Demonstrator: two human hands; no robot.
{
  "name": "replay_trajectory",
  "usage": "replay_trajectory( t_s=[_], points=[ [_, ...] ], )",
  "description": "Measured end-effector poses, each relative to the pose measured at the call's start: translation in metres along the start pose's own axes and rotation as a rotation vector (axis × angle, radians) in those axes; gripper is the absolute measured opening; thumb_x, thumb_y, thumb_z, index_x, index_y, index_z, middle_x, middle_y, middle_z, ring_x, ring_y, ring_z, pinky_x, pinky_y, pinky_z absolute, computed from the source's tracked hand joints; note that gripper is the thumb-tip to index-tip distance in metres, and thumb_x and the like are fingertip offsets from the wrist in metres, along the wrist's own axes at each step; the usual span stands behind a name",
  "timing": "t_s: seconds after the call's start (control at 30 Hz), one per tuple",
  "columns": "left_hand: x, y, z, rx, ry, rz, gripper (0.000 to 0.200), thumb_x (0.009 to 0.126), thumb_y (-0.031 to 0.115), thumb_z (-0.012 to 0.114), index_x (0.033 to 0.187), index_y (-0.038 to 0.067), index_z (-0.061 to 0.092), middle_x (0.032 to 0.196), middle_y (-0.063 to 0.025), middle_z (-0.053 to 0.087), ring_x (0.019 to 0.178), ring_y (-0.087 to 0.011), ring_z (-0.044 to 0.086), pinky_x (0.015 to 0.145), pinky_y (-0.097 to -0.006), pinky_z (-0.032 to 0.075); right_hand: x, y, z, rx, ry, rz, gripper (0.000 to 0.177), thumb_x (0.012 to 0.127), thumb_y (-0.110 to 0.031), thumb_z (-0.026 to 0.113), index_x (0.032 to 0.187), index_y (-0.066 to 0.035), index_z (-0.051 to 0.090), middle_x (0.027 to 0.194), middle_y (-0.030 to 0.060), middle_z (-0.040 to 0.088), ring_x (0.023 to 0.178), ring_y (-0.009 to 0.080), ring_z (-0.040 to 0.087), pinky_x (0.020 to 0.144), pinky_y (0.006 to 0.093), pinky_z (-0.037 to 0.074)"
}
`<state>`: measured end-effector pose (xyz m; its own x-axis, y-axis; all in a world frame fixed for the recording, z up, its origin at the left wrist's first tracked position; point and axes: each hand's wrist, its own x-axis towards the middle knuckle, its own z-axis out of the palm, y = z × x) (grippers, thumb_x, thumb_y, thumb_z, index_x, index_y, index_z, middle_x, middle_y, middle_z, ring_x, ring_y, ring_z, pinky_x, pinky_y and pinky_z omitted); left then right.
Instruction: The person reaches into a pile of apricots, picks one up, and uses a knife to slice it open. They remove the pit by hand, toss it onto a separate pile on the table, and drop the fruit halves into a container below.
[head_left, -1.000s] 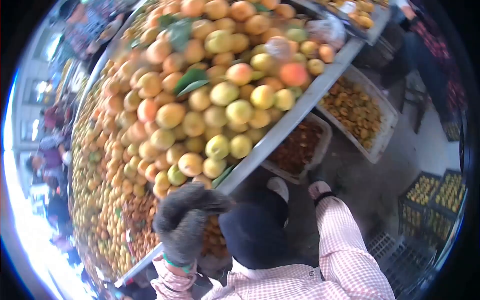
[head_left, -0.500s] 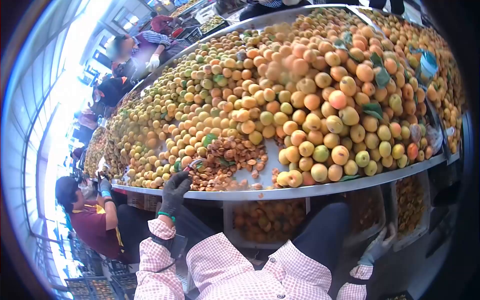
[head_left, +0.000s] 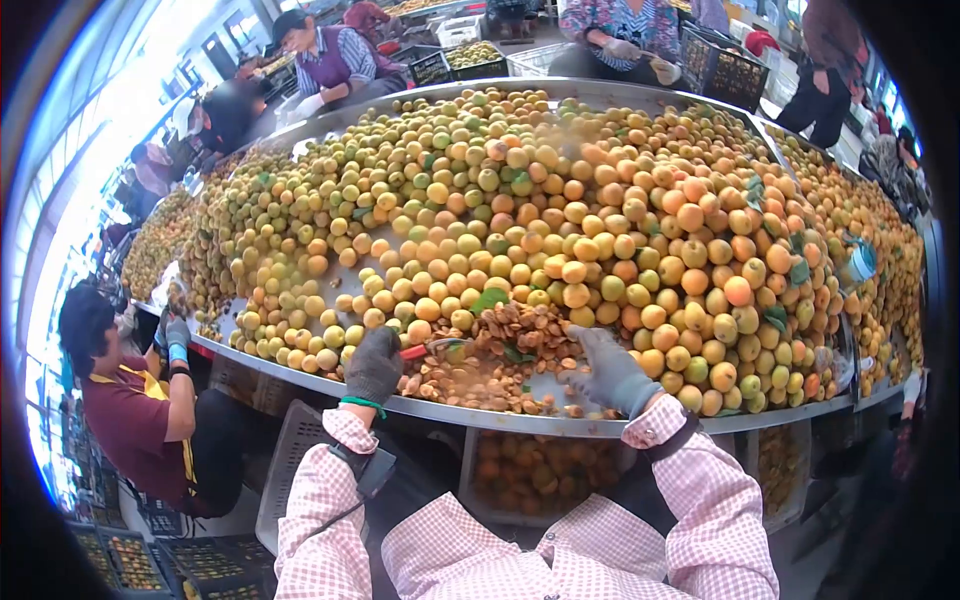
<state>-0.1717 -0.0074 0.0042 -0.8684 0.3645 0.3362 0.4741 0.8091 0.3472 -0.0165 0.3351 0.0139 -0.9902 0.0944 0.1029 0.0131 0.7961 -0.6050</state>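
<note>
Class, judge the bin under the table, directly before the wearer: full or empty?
Not empty: the bin holds orange fruit; cannot tell whether full, because the table edge hides part.

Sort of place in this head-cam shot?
Probably a fruit-sorting or processing shed: a long metal table heaped with round orange-yellow fruit, several people around its edge, such as one in a maroon shirt, and crates of fruit nearby, like the black crate beyond the table.

Windows (head_left: 240, 24) at upper left, bright daylight (head_left: 48, 300) along left edge, pale floor (head_left: 240, 507), metal-rimmed table (head_left: 520, 421)
</note>
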Motion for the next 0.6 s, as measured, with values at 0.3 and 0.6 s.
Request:
replay_trajectory(
  t_s=[0.3, 0.6],
  points=[
    [0.038, -0.017, -0.03, -0.19, -0.061, -0.205, 0.039, 0.072, 0.03, 0.075, 0.102, 0.009, 0.062, 0.081, -0.0143, 0.063, 0.081, -0.0341, 0.064, 0.07, -0.0429, 0.05, 0.082, -0.09, 0.071, -0.167, -0.146, -0.364, 0.018, 0.077, -0.018, 0.063, 0.094, -0.017, 0.066, 0.093, 0.0058, 0.061, 0.087, 0.026, 0.061, 0.073, 0.0383, 0.05],
    [0.015, 0.0, -0.015, 0.064, -0.24, 0.131, 0.028, 0.067, 0.024, 0.07, 0.091, 0.011, 0.064, 0.085, -0.0135, 0.058, 0.088, -0.036, 0.055, 0.078, -0.0468, 0.044, 0.084, -0.112, 0.087, -0.231, -0.133, -0.259, 0.039, 0.066, -0.027, 0.076, 0.103, -0.02, 0.066, 0.102, 0.0055, 0.056, 0.102, 0.0263, 0.054, 0.085, 0.0388, 0.042]
  ],
)
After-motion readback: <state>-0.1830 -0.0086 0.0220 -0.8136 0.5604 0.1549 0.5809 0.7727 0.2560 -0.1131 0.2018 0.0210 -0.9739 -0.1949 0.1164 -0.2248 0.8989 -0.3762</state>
